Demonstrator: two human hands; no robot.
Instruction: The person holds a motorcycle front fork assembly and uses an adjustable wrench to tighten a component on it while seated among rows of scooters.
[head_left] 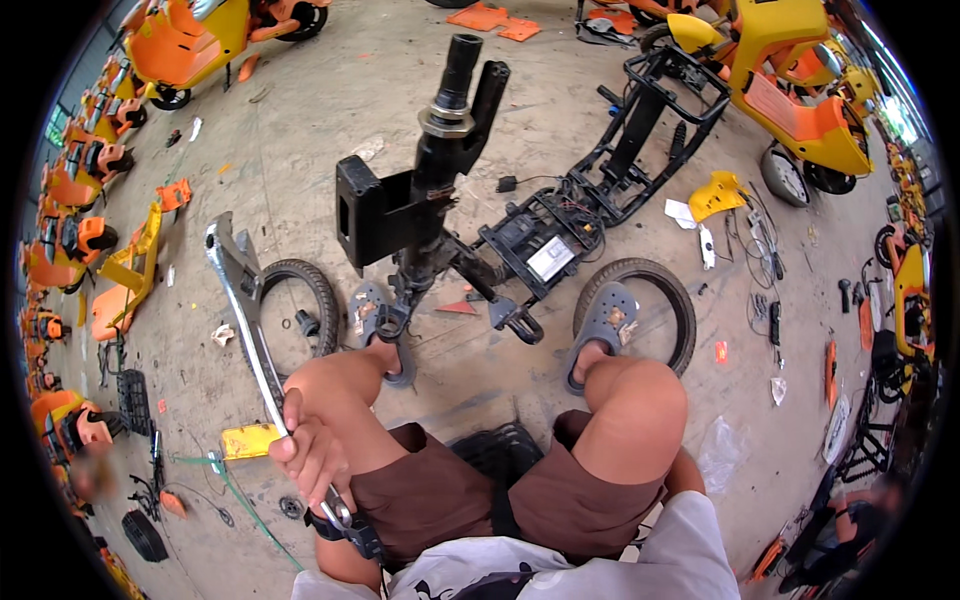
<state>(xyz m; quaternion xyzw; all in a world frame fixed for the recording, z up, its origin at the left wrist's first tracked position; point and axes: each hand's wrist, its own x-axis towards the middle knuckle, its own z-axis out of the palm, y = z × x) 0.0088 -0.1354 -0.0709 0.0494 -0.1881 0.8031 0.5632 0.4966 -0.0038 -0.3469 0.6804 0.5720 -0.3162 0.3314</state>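
Observation:
My left hand (312,455) is closed round the handle of a long silver adjustable wrench (255,335). The wrench tilts up and away, its jaws left of the scooter frame and apart from it. In front of my knees rises the black steering tube (430,190) of a stripped scooter frame (625,170), with a large metal nut (446,122) near its top. A square black bracket (375,210) juts from the tube's left side. My right forearm (684,474) passes beside my right thigh, and the hand is hidden behind the leg.
Tyres (690,325) lie on the floor by my feet. Yellow scooters (185,45) stand in rows along both sides. Loose yellow panels (718,195), cables (765,240) and a plastic bag (722,452) are scattered around. Another person (850,525) is at the lower right.

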